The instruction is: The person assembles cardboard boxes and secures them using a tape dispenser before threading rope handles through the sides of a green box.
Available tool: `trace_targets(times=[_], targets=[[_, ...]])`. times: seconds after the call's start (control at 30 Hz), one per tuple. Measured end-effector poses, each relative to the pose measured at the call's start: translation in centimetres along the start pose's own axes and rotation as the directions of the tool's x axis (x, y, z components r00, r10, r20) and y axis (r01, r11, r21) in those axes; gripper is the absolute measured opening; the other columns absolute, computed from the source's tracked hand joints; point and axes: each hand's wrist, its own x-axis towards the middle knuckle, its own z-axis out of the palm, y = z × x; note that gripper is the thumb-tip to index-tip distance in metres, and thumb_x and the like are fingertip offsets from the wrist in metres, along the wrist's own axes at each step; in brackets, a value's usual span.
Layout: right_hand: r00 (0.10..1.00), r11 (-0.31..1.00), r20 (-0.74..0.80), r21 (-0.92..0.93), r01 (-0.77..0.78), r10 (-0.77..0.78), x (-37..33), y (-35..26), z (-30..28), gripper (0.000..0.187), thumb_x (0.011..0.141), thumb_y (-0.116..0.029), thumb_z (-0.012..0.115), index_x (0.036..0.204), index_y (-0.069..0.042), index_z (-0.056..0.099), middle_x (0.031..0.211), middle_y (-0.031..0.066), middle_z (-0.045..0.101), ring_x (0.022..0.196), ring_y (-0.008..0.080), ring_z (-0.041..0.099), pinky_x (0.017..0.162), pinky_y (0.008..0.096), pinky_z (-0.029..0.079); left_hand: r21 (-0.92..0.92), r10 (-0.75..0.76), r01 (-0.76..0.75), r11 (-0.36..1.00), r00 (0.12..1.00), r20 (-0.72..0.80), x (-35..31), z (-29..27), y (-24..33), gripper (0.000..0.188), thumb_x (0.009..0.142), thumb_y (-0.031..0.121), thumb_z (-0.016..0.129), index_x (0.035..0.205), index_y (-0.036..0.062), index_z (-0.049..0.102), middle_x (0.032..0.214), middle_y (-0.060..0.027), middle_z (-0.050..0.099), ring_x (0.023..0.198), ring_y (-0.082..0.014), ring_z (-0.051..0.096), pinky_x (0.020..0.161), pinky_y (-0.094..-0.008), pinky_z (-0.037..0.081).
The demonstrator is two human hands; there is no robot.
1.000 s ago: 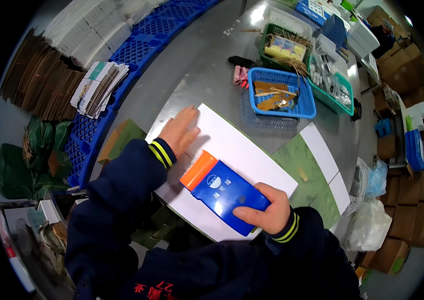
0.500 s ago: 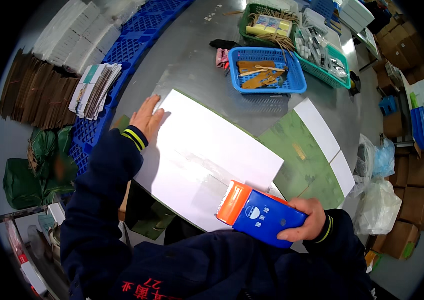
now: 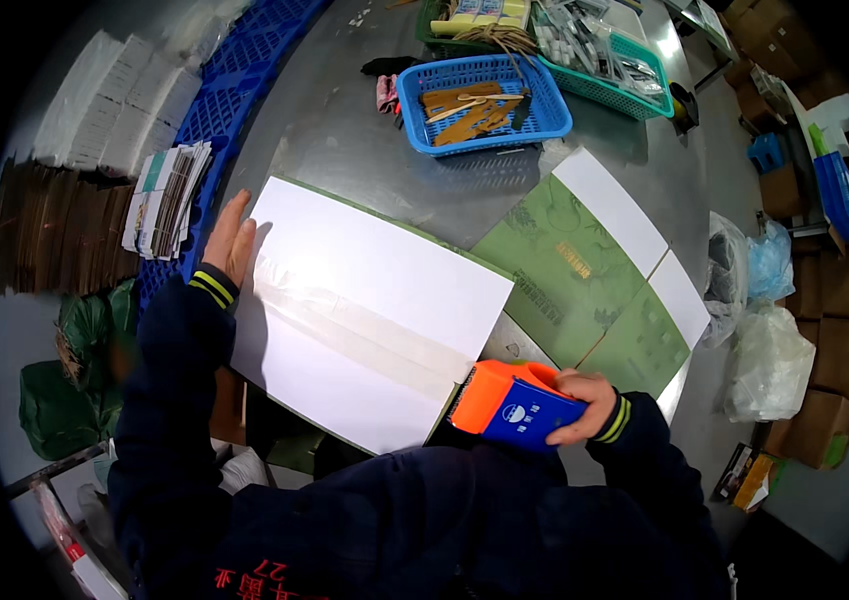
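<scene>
A carton (image 3: 374, 250) lies white side up on the table, its green flaps (image 3: 584, 270) spread out to the right. A strip of clear tape (image 3: 344, 325) runs along the seam between its two white panels, slightly wrinkled at the left. My left hand (image 3: 231, 240) rests against the carton's left edge, fingers stretched out and holding nothing. In my right hand (image 3: 589, 405) is an orange and blue tape dispenser (image 3: 529, 405). Its toothed front sits by the carton's right edge, close to the tape's end.
Beyond the carton stands a blue basket (image 3: 484, 105) with brown pieces in it. A green basket (image 3: 634, 75) of packets is to its right. Stacked cardboard (image 3: 59, 225) and a paper bundle (image 3: 166, 200) lie at the left on blue pallets. Plastic bags (image 3: 764, 360) hang beside the table at right.
The tape dispenser has moved away from the white panel to the carton's right edge, and the tape along the seam now shows. The whole view has shifted; my left hand stays at the left edge.
</scene>
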Motion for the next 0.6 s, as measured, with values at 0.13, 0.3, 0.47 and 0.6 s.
trace_targets(times=[0.13,0.3,0.47,0.6], targets=[[0.999,0.997,-0.045,0.065,0.033,-0.03,0.2,1.0,1.0,0.036,0.058,-0.017,0.081,0.061,-0.002,0.048,0.055,0.008,0.048,0.049,0.0173,0.046,0.045,0.0294,0.032,0.256,0.315,-0.28,0.925,0.943,-0.108,-0.6,-0.5,5.4,0.055,0.081,0.017,0.049,0.13,0.0003,0.03,0.135,-0.0193,0.03,0.127,-0.0339,0.026,0.103,-0.0472,0.017],[0.99,0.993,-0.106,0.061,0.098,-0.092,0.4,0.9,1.4,0.033,0.059,-0.013,0.08,0.062,-0.001,0.05,0.057,0.0099,0.051,0.048,0.0196,0.047,0.045,0.0305,0.032,-0.187,0.544,-0.537,0.823,0.648,0.534,-6.0,3.7,22.9,0.088,0.062,0.051,0.066,0.127,-0.0012,0.034,0.137,-0.0165,0.027,0.13,-0.0309,0.022,0.102,-0.0537,0.012],[0.989,0.998,-0.149,0.069,0.01,0.001,-2.6,0.7,1.9,0.03,0.06,-0.012,0.079,0.068,0.003,0.054,0.053,0.0098,0.05,0.044,0.0198,0.048,0.043,0.03,0.033,-0.107,0.516,-0.547,0.83,0.68,0.521,-6.3,4.5,23.3,0.084,0.059,0.038,0.066,0.126,-0.0011,0.034,0.138,-0.0161,0.026,0.13,-0.03,0.02,0.102,-0.0531,0.013],[0.963,0.97,-0.178,-0.097,-0.223,0.204,-3.5,-2.7,1.6,0.034,0.06,-0.02,0.079,0.074,0.002,0.057,0.055,0.0097,0.054,0.047,0.0186,0.053,0.046,0.0284,0.04,-0.074,0.537,-0.588,0.806,0.672,0.51,-6.7,4.7,23.1,0.078,0.06,0.035,0.064,0.125,0.0018,0.037,0.137,-0.0158,0.027,0.13,-0.0334,0.019,0.1,-0.0567,0.013]])
